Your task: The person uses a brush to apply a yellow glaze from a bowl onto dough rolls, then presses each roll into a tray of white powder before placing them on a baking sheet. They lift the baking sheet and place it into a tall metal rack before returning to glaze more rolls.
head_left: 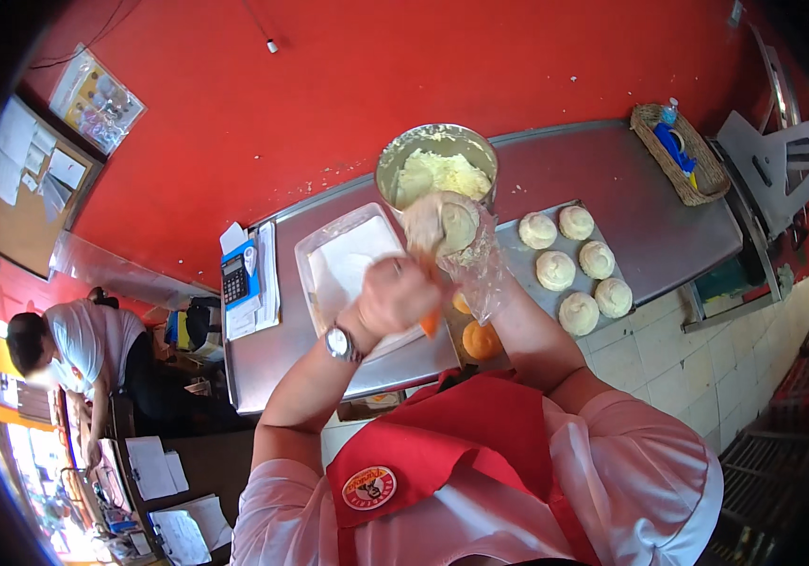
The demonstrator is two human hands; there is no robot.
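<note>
My left hand (pixel 395 294), with a watch at its wrist, is closed around an orange-handled tool (pixel 430 324). The tool's far end is smeared by motion against a round cream-covered pastry (pixel 459 226). Clear plastic loosely wraps my right hand (pixel 476 264), which holds that pastry up in front of the metal pot (pixel 391 174). Pale whipped cream (pixel 440 177) fills part of the pot and smears its inner wall. To the right, several cream-topped pastries (pixel 555 271) sit on a metal tray (pixel 523 267). A plain orange-brown pastry (pixel 482 340) lies at the tray's near left end, partly behind my right forearm.
A white rectangular tub (pixel 310 247) stands on the metal table (pixel 602 170), left of the pot. Farther left lie a blue calculator (pixel 234 280) and papers (pixel 267 307). A wicker basket (pixel 664 156) occupies the far right end. Another person (pixel 102 340) bends over a desk at left.
</note>
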